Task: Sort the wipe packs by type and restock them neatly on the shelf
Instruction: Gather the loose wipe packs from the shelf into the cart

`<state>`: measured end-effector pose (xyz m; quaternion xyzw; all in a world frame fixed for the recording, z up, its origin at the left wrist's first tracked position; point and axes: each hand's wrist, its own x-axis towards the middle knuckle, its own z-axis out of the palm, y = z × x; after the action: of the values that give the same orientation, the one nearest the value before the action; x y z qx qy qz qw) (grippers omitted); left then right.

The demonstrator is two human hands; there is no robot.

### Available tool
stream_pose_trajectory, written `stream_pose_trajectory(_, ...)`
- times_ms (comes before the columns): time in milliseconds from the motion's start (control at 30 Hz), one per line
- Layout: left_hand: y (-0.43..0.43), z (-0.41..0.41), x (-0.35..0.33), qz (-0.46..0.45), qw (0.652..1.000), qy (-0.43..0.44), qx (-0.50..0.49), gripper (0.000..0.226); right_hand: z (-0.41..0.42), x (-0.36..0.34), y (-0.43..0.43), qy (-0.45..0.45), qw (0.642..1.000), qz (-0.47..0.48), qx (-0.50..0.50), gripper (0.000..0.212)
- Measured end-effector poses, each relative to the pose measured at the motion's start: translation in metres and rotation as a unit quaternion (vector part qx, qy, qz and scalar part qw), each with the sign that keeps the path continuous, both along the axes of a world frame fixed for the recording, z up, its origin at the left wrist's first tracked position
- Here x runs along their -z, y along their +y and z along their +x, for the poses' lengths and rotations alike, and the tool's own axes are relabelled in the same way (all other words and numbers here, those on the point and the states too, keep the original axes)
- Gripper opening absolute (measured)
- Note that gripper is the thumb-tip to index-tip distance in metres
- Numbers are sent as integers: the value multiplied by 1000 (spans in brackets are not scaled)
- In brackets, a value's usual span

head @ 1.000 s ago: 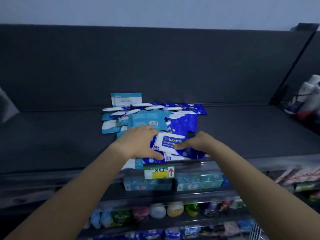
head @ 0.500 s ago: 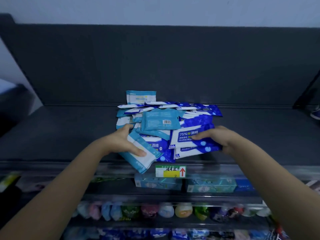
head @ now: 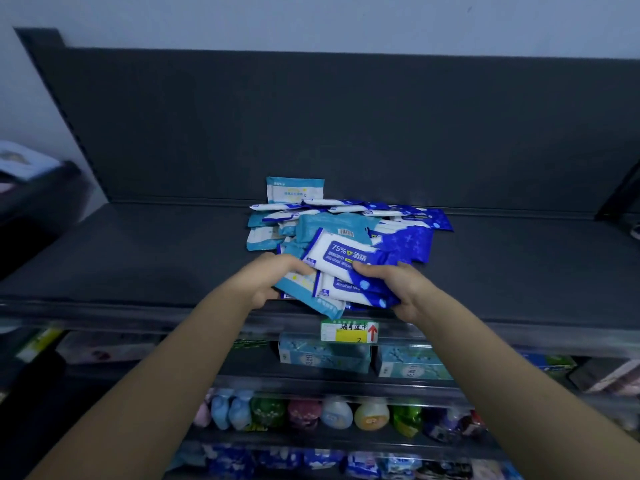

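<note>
Mixed wipe-pack pile (head: pixel 398 233) at frame centre on dark shelf (head: pixel 138 258). Left hand (head: pixel 273 278) clasps teal pack (head: pixel 311 299). Right hand (head: pixel 398 289) pinches blue alcohol packs (head: pixel 349 289). Topmost alcohol pack (head: pixel 346 256) lies between hands, long axis upper-left to lower-right, right hand nearer.

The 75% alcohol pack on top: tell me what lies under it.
Under the 75% alcohol pack lies a second Alcohol Wipes pack, with a teal pack beneath that. Anything deeper is covered.

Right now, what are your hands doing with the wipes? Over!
Left hand grips teal pack. Right hand grips blue alcohol wipe packs. Mixed pile lies unsorted behind, on shelf.
</note>
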<state>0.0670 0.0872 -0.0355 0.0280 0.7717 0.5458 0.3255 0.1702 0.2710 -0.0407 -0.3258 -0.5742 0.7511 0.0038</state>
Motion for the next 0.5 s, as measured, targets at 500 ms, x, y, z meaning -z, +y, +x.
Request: stream_pose_trajectory(500, 0, 47, -24, 224, 974, 2, -33, 53, 35, -31, -37, 87, 995, 51, -6, 69)
